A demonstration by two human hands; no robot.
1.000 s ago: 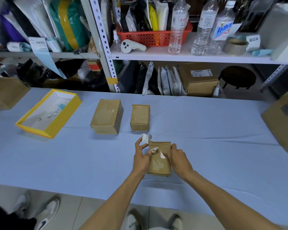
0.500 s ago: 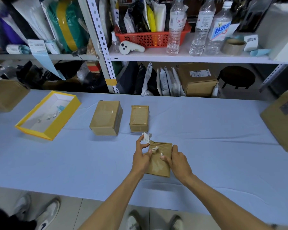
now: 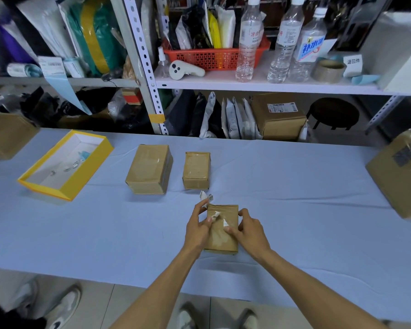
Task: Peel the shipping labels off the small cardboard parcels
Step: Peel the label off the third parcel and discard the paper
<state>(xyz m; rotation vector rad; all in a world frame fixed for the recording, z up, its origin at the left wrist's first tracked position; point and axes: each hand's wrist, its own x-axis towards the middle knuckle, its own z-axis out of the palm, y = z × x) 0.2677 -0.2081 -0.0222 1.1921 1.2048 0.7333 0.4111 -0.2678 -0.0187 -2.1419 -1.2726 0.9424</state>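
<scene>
A small brown cardboard parcel (image 3: 223,238) lies on the pale blue table (image 3: 294,210) between my hands. White label scraps (image 3: 225,222) still stick to its top. My left hand (image 3: 198,230) grips the parcel's left side and pinches a torn white label piece (image 3: 206,197) that stands up past the parcel's far corner. My right hand (image 3: 249,230) rests on the parcel's right side, fingertips pinching at a white scrap. Two more small parcels, one wider (image 3: 149,172) and one narrower (image 3: 196,169), sit farther back without visible labels.
An open yellow box (image 3: 65,163) lies at the left. Large cardboard boxes stand at the far left (image 3: 7,136) and far right edge (image 3: 400,173). Behind the table is a metal shelf with bottles, a red basket, tape and packages. Feet show below the table's near edge.
My right fingertips have shifted a little on the parcel's top around the white scrap. The left hand still holds the torn label piece in the same place.
</scene>
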